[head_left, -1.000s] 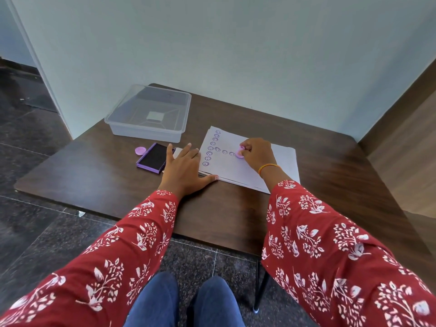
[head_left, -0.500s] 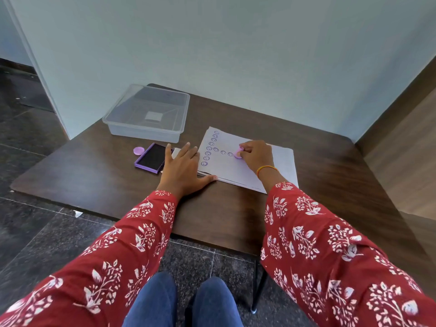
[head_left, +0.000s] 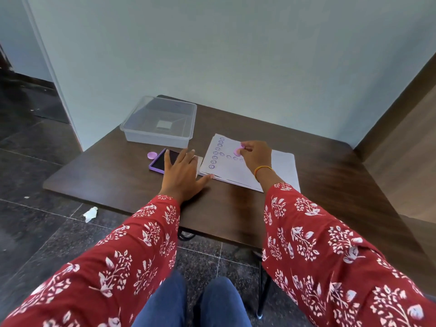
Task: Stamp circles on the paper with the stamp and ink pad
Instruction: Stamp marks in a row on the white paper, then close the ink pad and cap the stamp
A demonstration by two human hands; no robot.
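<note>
A white paper stack (head_left: pixel 282 168) lies on the dark wooden table (head_left: pixel 318 185), printed with a column and a row of purple circle stamps (head_left: pixel 215 153). My right hand (head_left: pixel 256 156) pinches a small pink stamp (head_left: pixel 237 151), held tilted just above the sheet near the row of prints. My left hand (head_left: pixel 180 174) lies flat with fingers spread, its thumb on the paper's near left corner and its fingertips over the purple ink pad (head_left: pixel 159 164), which stands open with a dark inking face.
A clear lidded plastic box (head_left: pixel 160 123) sits at the table's back left. A round lilac cap (head_left: pixel 152 155) lies beside the ink pad. A wall stands right behind the table. A scrap of white paper (head_left: pixel 90 214) lies on the floor.
My right hand has lifted the stamp off the paper and tilted it. The left hand stays flat in the same place.
</note>
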